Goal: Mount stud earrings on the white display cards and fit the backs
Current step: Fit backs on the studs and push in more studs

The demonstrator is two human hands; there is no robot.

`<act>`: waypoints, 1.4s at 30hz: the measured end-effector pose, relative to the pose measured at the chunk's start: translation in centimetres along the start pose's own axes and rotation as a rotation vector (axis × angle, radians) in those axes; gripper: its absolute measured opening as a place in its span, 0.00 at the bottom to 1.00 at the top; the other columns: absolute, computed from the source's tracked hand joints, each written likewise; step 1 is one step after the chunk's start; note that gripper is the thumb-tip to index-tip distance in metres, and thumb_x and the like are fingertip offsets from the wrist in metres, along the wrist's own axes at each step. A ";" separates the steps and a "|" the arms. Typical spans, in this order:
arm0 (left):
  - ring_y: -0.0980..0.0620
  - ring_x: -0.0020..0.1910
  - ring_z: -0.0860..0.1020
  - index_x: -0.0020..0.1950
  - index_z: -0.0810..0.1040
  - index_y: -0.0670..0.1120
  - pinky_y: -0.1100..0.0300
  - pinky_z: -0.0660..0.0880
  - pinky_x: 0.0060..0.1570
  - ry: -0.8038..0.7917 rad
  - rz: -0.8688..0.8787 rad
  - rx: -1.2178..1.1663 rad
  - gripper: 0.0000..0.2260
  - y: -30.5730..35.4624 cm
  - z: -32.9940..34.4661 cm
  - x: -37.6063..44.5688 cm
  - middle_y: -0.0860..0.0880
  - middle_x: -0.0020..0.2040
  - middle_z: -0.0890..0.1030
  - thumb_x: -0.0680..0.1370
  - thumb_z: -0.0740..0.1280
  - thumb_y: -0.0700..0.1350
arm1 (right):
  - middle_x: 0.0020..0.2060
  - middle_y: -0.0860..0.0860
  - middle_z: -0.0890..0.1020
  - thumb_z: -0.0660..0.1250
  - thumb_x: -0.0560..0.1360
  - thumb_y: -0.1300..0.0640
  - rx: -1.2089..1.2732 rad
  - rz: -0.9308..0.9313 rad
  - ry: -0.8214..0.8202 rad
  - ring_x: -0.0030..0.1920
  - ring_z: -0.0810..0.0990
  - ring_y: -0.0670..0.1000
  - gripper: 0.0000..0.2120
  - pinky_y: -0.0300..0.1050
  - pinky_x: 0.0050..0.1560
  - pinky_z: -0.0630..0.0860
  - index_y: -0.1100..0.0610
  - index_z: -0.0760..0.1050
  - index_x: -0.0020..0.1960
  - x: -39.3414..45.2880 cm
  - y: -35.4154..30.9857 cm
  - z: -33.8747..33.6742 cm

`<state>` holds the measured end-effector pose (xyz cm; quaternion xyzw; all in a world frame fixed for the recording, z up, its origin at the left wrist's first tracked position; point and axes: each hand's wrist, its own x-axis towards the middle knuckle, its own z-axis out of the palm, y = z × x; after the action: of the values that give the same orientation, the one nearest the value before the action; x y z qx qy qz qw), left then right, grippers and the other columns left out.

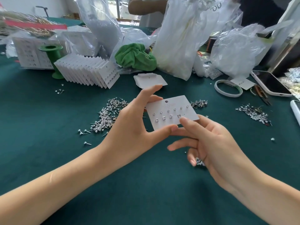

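Note:
My left hand [138,122] holds a white display card [172,111] by its left and lower edges, thumb under the bottom edge, fingers behind the top left. Several stud earrings sit in two rows on the card. My right hand [209,143] pinches the card's lower right corner between thumb and forefinger, and its curled lower fingers hold a small cluster of studs [199,163]. A large pile of loose studs [107,117] lies on the green cloth left of the card. Smaller piles lie at right [198,103] and far right [253,112].
A fanned row of filled cards [87,70] stands at back left by a green spool [52,52]. Blank cards [149,79] lie behind my hands. Plastic bags [183,38], a green cloth [134,56], a tape roll [228,88] and a phone [271,83] crowd the back and right.

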<state>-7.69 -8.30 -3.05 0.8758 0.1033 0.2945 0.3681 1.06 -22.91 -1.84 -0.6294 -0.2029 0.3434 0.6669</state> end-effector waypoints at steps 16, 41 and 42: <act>0.65 0.56 0.73 0.70 0.63 0.56 0.76 0.64 0.57 -0.023 0.073 0.061 0.35 0.3 0.3 -0.4 0.60 0.58 0.76 0.67 0.73 0.55 | 0.36 0.58 0.85 0.71 0.62 0.50 0.015 0.024 0.010 0.27 0.82 0.51 0.11 0.35 0.17 0.64 0.56 0.81 0.40 0.4 -0.3 -0.3; 0.57 0.60 0.72 0.69 0.64 0.50 0.64 0.66 0.62 0.103 0.289 0.143 0.31 0.3 0.7 -0.7 0.57 0.61 0.72 0.70 0.72 0.53 | 0.35 0.55 0.84 0.73 0.61 0.51 -0.013 -0.060 -0.017 0.22 0.76 0.49 0.17 0.35 0.17 0.63 0.58 0.78 0.47 0.6 -0.1 -0.4; 0.57 0.60 0.72 0.69 0.64 0.49 0.64 0.66 0.63 0.109 0.299 0.140 0.31 0.3 0.7 -0.7 0.57 0.61 0.72 0.70 0.72 0.53 | 0.36 0.54 0.84 0.73 0.61 0.51 -0.012 -0.067 -0.010 0.22 0.76 0.48 0.18 0.35 0.17 0.62 0.58 0.78 0.48 0.5 0.0 -0.4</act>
<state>-7.85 -9.19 -3.57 0.8876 0.0120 0.3853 0.2520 1.76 -22.84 -1.94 -0.6246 -0.2294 0.3230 0.6730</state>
